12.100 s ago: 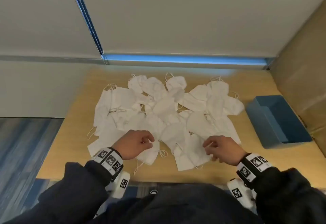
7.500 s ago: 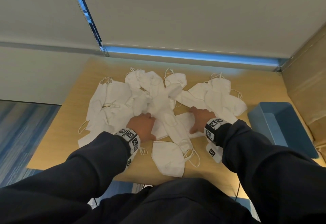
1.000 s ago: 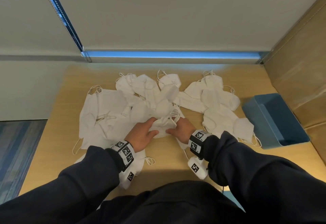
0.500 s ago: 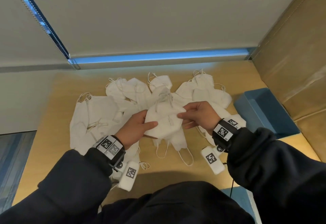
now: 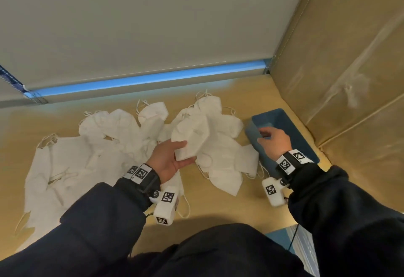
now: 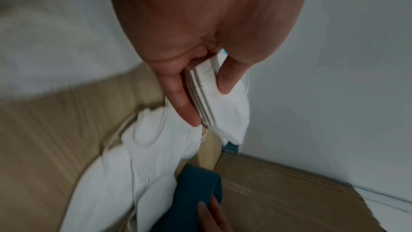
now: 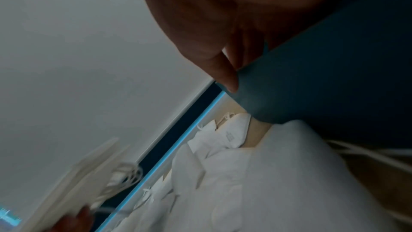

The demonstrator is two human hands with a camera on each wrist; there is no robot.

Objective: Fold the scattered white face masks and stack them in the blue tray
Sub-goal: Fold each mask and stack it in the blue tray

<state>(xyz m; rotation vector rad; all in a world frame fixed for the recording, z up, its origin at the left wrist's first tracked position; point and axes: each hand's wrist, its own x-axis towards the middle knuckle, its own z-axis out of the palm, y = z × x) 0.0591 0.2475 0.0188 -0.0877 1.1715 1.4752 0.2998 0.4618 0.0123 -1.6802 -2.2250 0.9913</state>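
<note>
Since half a second ago, right hand [image 5: 273, 139] off folded mask [image 5: 190, 141], now gripping blue tray [image 5: 290, 123] rim to steady it; left hand [image 5: 167, 160] pinching mask, ready for stacking.

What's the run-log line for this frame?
left hand: holds folded masks | right hand: grips blue tray rim | tray: no masks seen inside | loose masks: on table

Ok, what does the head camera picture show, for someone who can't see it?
The left hand holds folded white masks above the wooden table, while the right hand grips the blue tray rim. Loose masks lie scattered across the table.
</note>
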